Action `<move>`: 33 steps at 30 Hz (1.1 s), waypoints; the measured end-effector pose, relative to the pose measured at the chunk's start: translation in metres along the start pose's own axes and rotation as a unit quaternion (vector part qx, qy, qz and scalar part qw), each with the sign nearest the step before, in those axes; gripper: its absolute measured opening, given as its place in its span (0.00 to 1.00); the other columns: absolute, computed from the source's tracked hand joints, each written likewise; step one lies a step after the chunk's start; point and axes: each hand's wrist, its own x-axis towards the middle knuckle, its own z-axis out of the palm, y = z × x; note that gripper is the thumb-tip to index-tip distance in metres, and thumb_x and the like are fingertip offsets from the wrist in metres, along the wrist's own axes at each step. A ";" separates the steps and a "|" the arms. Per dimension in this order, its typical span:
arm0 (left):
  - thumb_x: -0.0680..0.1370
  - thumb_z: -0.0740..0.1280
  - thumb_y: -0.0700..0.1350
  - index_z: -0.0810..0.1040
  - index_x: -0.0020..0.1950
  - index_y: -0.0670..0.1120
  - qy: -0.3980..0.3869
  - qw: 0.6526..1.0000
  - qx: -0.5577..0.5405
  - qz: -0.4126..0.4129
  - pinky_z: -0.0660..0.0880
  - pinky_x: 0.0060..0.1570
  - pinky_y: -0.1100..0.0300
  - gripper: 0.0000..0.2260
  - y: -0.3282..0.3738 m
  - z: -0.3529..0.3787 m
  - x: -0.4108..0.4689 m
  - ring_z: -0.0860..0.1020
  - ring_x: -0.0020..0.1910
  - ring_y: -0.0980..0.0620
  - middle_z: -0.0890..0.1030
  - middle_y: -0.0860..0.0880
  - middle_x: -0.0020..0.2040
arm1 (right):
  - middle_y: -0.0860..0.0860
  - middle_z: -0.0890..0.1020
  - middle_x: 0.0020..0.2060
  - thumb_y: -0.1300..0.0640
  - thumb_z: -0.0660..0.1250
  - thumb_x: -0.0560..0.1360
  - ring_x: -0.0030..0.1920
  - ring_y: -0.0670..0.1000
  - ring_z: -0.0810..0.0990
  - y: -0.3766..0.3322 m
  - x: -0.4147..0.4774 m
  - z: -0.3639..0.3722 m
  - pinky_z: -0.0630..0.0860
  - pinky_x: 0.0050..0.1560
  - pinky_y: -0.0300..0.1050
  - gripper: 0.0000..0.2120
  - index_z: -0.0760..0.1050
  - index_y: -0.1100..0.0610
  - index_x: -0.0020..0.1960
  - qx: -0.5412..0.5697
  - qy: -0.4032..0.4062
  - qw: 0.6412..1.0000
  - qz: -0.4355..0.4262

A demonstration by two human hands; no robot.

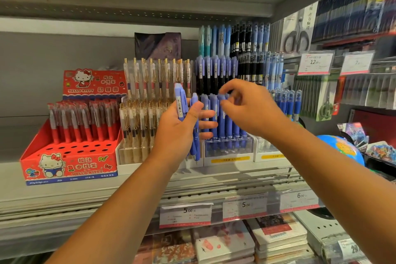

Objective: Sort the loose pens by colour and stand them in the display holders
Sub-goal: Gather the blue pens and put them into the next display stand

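Observation:
My left hand [182, 128] grips loose periwinkle-blue pens [181, 103], upright, in front of the shelf display. My right hand [246, 107] pinches the top of another periwinkle pen [221, 111] that stands among like-coloured pens in a clear tiered holder [227, 146]. The holder's front row has open holes. To its left stands a holder of clear pens with gold clips [150, 92]. Black and light-blue pens [252, 55] fill the tiers behind and to the right.
A red Hello Kitty box [70, 156] of red pens sits at the left of the shelf. Price tags [186, 214] line the shelf edge. Notebooks [225, 242] lie below. Hanging scissors [297, 36] and a globe [342, 148] are at the right.

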 end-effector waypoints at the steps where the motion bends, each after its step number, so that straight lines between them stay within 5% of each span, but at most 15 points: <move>1: 0.81 0.63 0.48 0.75 0.57 0.50 -0.001 1.000 -0.003 -0.001 0.83 0.38 0.53 0.06 0.000 0.000 0.000 0.86 0.42 0.47 0.86 0.51 0.45 | 0.46 0.79 0.42 0.58 0.65 0.77 0.38 0.46 0.78 -0.009 -0.001 0.001 0.78 0.39 0.44 0.11 0.77 0.51 0.58 0.079 -0.021 0.997 -0.016; 5: 0.81 0.63 0.48 0.77 0.54 0.51 -0.007 1.000 -0.014 0.003 0.82 0.35 0.55 0.05 0.001 0.000 -0.003 0.86 0.41 0.47 0.86 0.53 0.45 | 0.43 0.79 0.46 0.65 0.68 0.75 0.41 0.47 0.80 -0.029 -0.006 0.009 0.77 0.35 0.31 0.14 0.78 0.53 0.57 0.203 -0.094 0.973 -0.050; 8: 0.80 0.63 0.50 0.78 0.52 0.51 -0.015 1.000 -0.019 0.000 0.82 0.34 0.55 0.06 0.003 -0.002 -0.004 0.86 0.40 0.47 0.86 0.52 0.44 | 0.41 0.80 0.42 0.66 0.69 0.75 0.42 0.53 0.80 -0.031 -0.007 0.012 0.79 0.37 0.32 0.12 0.79 0.54 0.55 0.236 -0.113 0.964 -0.058; 14: 0.77 0.63 0.56 0.78 0.54 0.53 -0.036 0.999 -0.037 -0.004 0.82 0.37 0.54 0.11 0.001 -0.003 -0.002 0.86 0.43 0.45 0.86 0.48 0.46 | 0.54 0.81 0.45 0.69 0.68 0.76 0.38 0.44 0.80 -0.027 -0.011 0.018 0.82 0.37 0.45 0.11 0.77 0.61 0.56 0.359 -0.119 0.926 -0.004; 20: 0.76 0.62 0.57 0.79 0.56 0.48 -0.008 0.999 -0.031 -0.011 0.83 0.47 0.51 0.16 -0.004 -0.004 0.002 0.85 0.49 0.47 0.86 0.49 0.50 | 0.56 0.85 0.48 0.68 0.69 0.75 0.47 0.50 0.86 -0.020 -0.004 0.016 0.82 0.47 0.44 0.09 0.75 0.61 0.53 0.437 -0.017 0.899 0.031; 23: 0.82 0.60 0.52 0.78 0.50 0.47 0.024 1.000 0.006 0.013 0.81 0.46 0.58 0.11 -0.004 -0.006 0.004 0.84 0.47 0.54 0.85 0.53 0.45 | 0.56 0.86 0.45 0.66 0.69 0.76 0.45 0.55 0.86 -0.016 0.004 0.007 0.83 0.45 0.48 0.11 0.73 0.60 0.56 0.480 0.036 0.875 0.051; 28: 0.84 0.60 0.48 0.74 0.47 0.49 0.047 0.998 0.005 0.033 0.74 0.26 0.59 0.07 0.000 -0.007 0.003 0.72 0.26 0.54 0.78 0.52 0.33 | 0.59 0.84 0.41 0.65 0.69 0.77 0.42 0.52 0.86 -0.007 0.012 0.002 0.82 0.39 0.44 0.14 0.71 0.56 0.60 0.403 0.102 0.908 0.039; 33: 0.79 0.67 0.52 0.71 0.47 0.54 0.041 0.999 0.000 -0.007 0.62 0.21 0.63 0.06 -0.002 -0.010 0.003 0.62 0.23 0.56 0.69 0.55 0.28 | 0.55 0.82 0.41 0.61 0.70 0.77 0.39 0.49 0.85 0.003 0.016 0.014 0.84 0.39 0.47 0.14 0.71 0.50 0.59 0.302 0.120 0.945 0.030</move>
